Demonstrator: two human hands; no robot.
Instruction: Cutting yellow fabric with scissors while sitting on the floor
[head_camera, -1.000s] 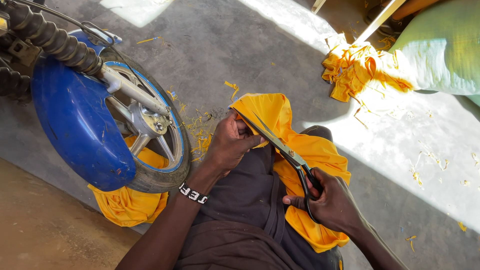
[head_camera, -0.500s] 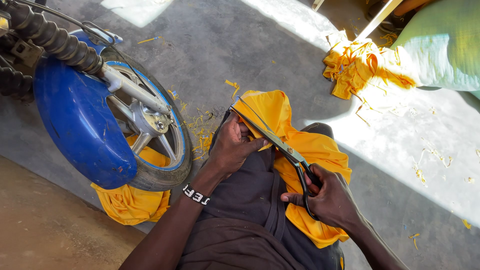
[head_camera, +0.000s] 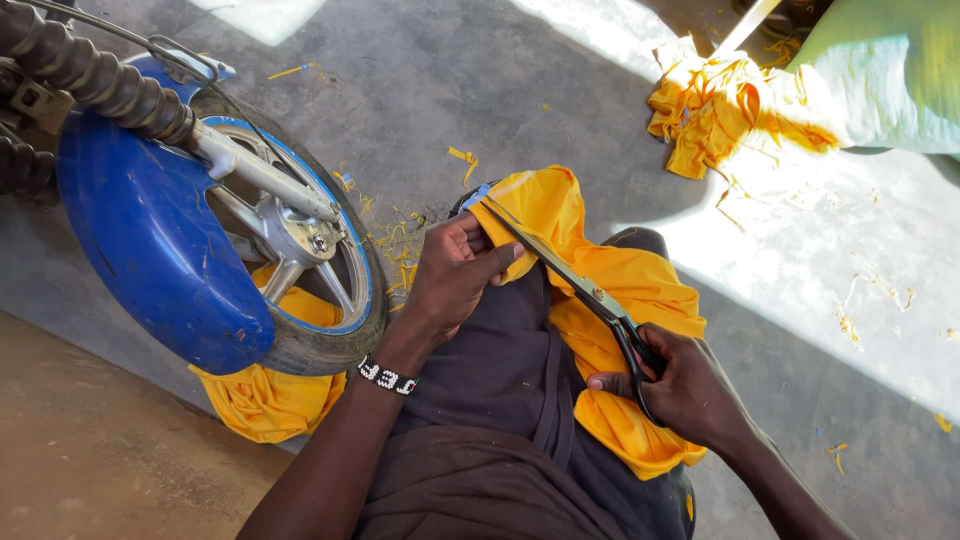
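Concrete floor; scissors tip cloth-hidden

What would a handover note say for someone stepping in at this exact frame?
Left hand: pinches the yellow cloth draped over the lap, at its near edge.
Right hand: fingers in the scissors handles, blades lying across the cloth toward the left hand.
Around: blue motorcycle wheel at left with more yellow fabric under it; a pile of yellow offcuts by the green sack.
Done: yellow trimmings litter the floor.
Left: the cloth on the lap is still largely whole.

Sharp focus, harsh sunlit glare upper right, shaded foreground
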